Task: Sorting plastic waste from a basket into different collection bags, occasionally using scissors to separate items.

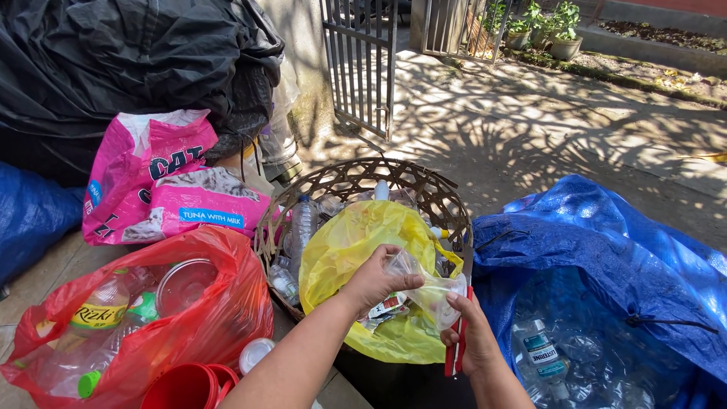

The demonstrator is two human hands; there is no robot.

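My left hand point(373, 279) pinches the top of a crumpled clear plastic bottle point(428, 288) over a yellow plastic bag point(352, 242). My right hand point(469, 333) supports the bottle's lower end with its fingertips and grips a red-handled cutter point(457, 344) that points upward along the bottle. The yellow bag lies in a woven rattan basket point(348, 182) that holds several clear plastic bottles point(303, 223). A torn label point(388, 304) lies on the yellow bag just below my left hand.
A red plastic bag point(219, 303) of bottles sits at the lower left, with red cups point(189, 386) below it. Pink pet-food sacks point(163, 185) and black bags point(129, 60) are behind. A blue sack point(606, 257) of clear bottles is on the right. A metal gate point(360, 60) stands ahead.
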